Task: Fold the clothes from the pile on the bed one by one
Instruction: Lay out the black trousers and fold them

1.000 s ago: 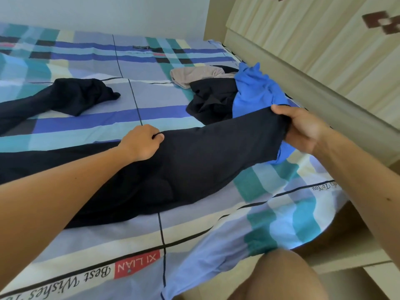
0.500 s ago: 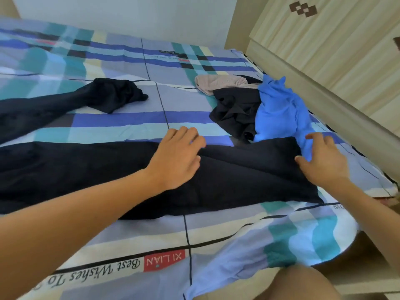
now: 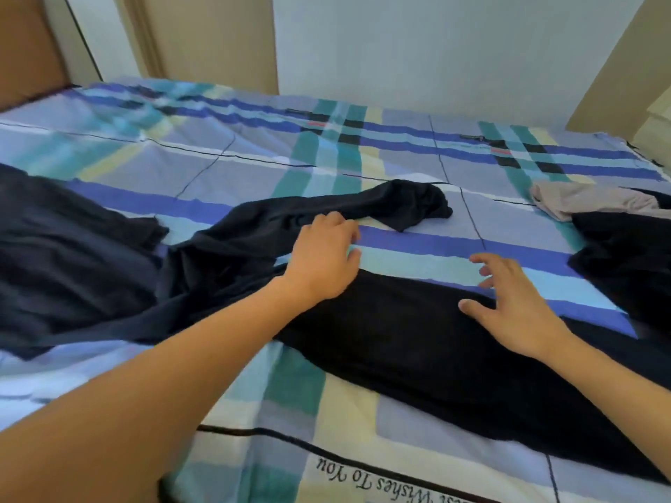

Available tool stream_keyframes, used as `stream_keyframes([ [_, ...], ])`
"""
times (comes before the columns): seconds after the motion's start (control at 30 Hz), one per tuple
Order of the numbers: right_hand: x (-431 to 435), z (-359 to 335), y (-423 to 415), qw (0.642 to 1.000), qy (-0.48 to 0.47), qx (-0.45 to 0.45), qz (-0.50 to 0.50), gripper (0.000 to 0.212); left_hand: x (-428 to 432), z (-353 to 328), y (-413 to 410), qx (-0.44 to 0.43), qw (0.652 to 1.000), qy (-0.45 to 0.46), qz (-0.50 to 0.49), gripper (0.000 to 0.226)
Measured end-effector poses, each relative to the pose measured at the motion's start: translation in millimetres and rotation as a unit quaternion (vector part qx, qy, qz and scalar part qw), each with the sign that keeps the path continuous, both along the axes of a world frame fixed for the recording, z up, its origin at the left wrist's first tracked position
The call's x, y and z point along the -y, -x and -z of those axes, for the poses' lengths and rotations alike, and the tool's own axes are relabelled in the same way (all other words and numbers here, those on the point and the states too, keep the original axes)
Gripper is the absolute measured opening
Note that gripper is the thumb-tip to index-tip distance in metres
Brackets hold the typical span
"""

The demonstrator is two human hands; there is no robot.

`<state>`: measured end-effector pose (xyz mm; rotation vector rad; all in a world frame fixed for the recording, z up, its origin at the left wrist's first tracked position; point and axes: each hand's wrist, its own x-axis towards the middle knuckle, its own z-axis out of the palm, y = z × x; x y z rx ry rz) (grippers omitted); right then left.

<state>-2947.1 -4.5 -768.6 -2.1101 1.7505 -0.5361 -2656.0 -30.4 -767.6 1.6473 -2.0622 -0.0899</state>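
Observation:
Black trousers (image 3: 417,343) lie spread across the checked bed sheet (image 3: 417,157). One leg runs along the near side, the other leg (image 3: 399,203) lies farther back with its end crumpled. My left hand (image 3: 323,255) hovers between the two legs with relaxed fingers, its fingertips near the far leg's edge. My right hand (image 3: 508,306) is over the near leg with fingers spread, thumb touching the cloth. The pile at the right edge shows a beige garment (image 3: 588,199) and a black garment (image 3: 624,263).
A pale wall (image 3: 435,45) stands behind the bed. A wooden headboard (image 3: 29,49) is at the far left, and a light wardrobe (image 3: 659,118) at the right edge. Printed lettering (image 3: 385,484) marks the sheet's near edge.
The view swung left, pushing the pile to the right edge. Both hands let go of the trouser leg, laid it flat, and moved left toward the far leg.

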Motion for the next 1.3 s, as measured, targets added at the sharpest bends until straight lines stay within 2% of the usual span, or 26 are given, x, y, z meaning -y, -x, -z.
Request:
stream_keyframes([
  [0.07,8.9,3.2,-33.1,1.000,-0.010,-0.004,-0.027,0.065,14.4,0.8,-43.4,0.030,0.995,-0.019,-0.092,0.031],
  [0.13,14.6,7.3,-65.0,0.999,-0.013,-0.001,-0.053,0.066,24.8,-2.7,-78.8,0.060,0.982,-0.083,-0.159,0.046],
  [0.23,23.5,8.9,-100.5,0.997,-0.005,0.001,-0.076,0.067,35.6,-4.4,-111.3,0.110,0.952,-0.222,-0.177,0.071],
  [0.27,27.2,10.3,-110.3,0.997,-0.005,-0.002,-0.082,0.067,36.5,-2.7,-118.4,0.120,0.946,-0.250,-0.166,0.069],
  [0.33,35.3,11.8,-127.9,0.996,-0.006,-0.009,-0.087,0.066,36.7,2.5,-129.9,0.130,0.950,-0.240,-0.154,0.049],
  [0.4,43.2,13.1,-144.4,0.996,-0.012,-0.006,-0.087,0.067,36.5,0.5,-140.3,0.103,0.962,-0.183,-0.175,0.026],
  [0.47,52.0,15.8,-159.5,0.997,-0.021,0.010,-0.072,0.068,37.4,-6.8,-149.8,0.032,0.977,-0.101,-0.187,0.016],
  [0.53,61.4,15.5,-171.4,0.999,0.005,0.036,-0.040,0.073,35.0,-24.3,-153.5,-0.070,0.990,-0.019,-0.124,0.007],
  [0.6,74.1,10.6,-180.4,0.995,0.101,0.020,-0.012,0.083,25.7,-48.1,-150.9,-0.131,0.991,0.000,-0.008,0.005],
  [0.67,93.3,6.1,-184.8,0.977,0.200,-0.077,-0.008,0.096,10.4,-68.4,-141.4,-0.144,0.983,-0.068,0.089,0.009],
  [0.73,116.9,5.8,-181.3,0.957,0.212,-0.197,-0.013,0.103,-2.4,-75.9,-130.6,-0.120,0.969,-0.155,0.149,0.011],
  [0.77,129.8,7.8,-178.0,0.950,0.186,-0.252,-0.013,0.096,-6.1,-75.1,-126.7,-0.106,0.962,-0.187,0.167,0.011],
  [0.8,140.3,11.2,-175.2,0.944,0.149,-0.295,-0.012,0.079,-8.3,-71.9,-124.2,-0.097,0.956,-0.214,0.176,0.010],
  [0.87,151.1,13.6,-168.1,0.941,0.078,-0.329,-0.002,0.029,-9.2,-64.3,-120.1,-0.092,0.949,-0.248,0.175,0.011],
  [0.9,151.8,12.1,-164.9,0.943,0.047,-0.328,0.003,0.017,-8.4,-59.9,-119.4,-0.084,0.949,-0.258,0.160,0.022],
  [0.97,148.4,5.1,-153.3,0.948,0.046,-0.314,-0.002,0.027,-6.3,-51.3,-118.0,-0.033,0.955,-0.274,0.112,0.056],
  [1.07,141.4,-18.3,-125.4,0.943,0.197,-0.270,-0.006,0.031,-2.5,-37.8,-119.2,0.037,0.957,-0.286,0.037,0.101],
  [1.13,129.9,-44.8,-103.0,0.943,0.284,-0.171,0.020,0.036,1.6,-33.0,-121.2,0.027,0.954,-0.299,0.019,0.108],
  [1.2,113.3,-74.4,-72.8,0.936,0.339,-0.077,0.053,0.041,3.6,-32.7,-120.3,0.023,0.951,-0.308,0.025,0.105],
  [1.3,70.1,-101.5,-17.9,0.913,0.399,-0.052,0.067,0.040,3.1,-33.2,-112.0,0.047,0.949,-0.308,0.044,0.107],
])
